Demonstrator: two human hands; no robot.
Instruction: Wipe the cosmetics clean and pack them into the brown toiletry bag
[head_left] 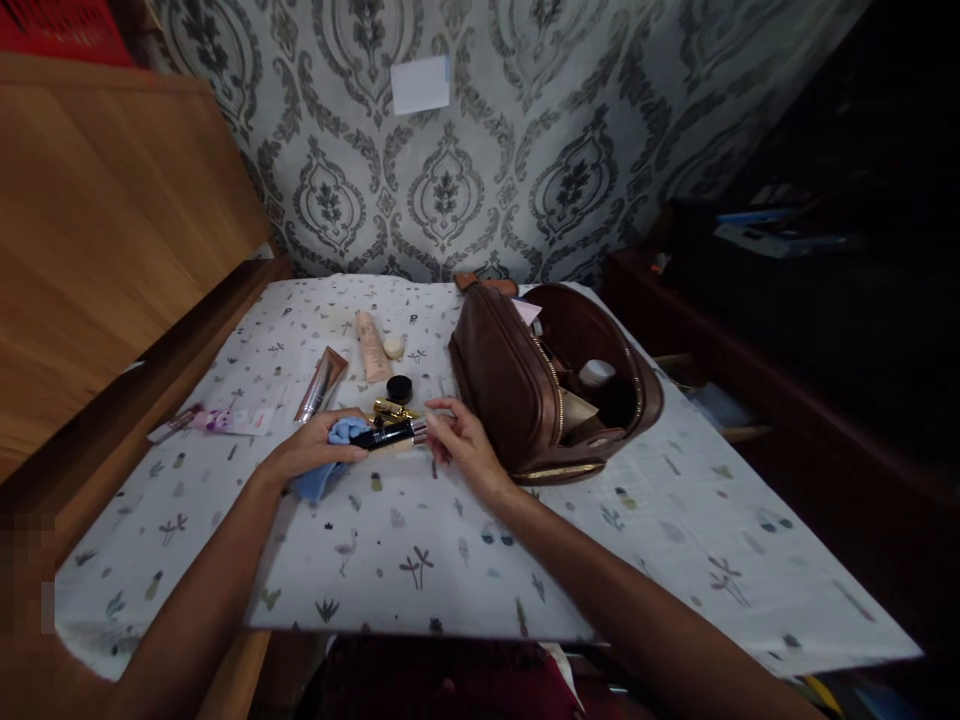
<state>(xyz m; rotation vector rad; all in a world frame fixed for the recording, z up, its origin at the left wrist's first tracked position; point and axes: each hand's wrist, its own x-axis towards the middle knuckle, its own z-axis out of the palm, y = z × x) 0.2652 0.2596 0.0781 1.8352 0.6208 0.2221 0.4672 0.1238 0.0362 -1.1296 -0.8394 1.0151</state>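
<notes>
My left hand is closed around a light blue cloth, which is wrapped over one end of a black cosmetic tube. With its fingers and thumb, my right hand pinches the tube's shiny silver end. The tube lies nearly level between both hands, just above the table. Right behind it are gold-coloured cosmetic pieces, partly hidden, and a round black jar. A beige squeeze tube and a small cream-lidded jar lie farther back. Beyond my left hand rests a brown-and-silver tube.
An unzipped brown leather bag stands right of my hands, with a white-lidded jar and other items inside. A pink-and-white tube lies at left. A patterned white cloth covers the table. A wooden panel rises at left.
</notes>
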